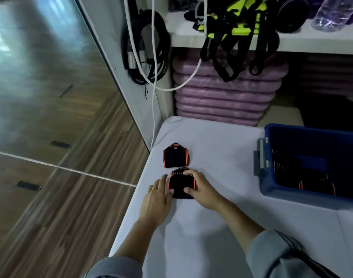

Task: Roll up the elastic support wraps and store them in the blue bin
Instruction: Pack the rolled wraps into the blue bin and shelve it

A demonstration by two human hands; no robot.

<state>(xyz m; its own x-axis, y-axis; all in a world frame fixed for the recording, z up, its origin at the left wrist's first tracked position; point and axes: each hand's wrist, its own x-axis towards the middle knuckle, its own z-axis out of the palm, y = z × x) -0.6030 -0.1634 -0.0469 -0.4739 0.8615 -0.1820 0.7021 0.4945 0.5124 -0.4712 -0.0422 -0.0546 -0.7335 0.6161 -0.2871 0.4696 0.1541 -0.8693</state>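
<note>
Gripping near wrap (180,187) — right hand (201,191); left hand (156,199) flat, touching it; far wrap (175,158) tag blurred.

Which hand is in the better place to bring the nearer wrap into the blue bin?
Probably the right hand: it curls over the nearer wrap, and the blue bin stands on its side. The left hand only touches the wrap's left edge with straight fingers.

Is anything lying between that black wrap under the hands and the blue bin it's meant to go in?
Nothing visible. Only bare pale table cover lies between the black orange-edged elastic wrap and the open blue plastic bin on its right. The second wrap lies beyond it, off that path.
</note>
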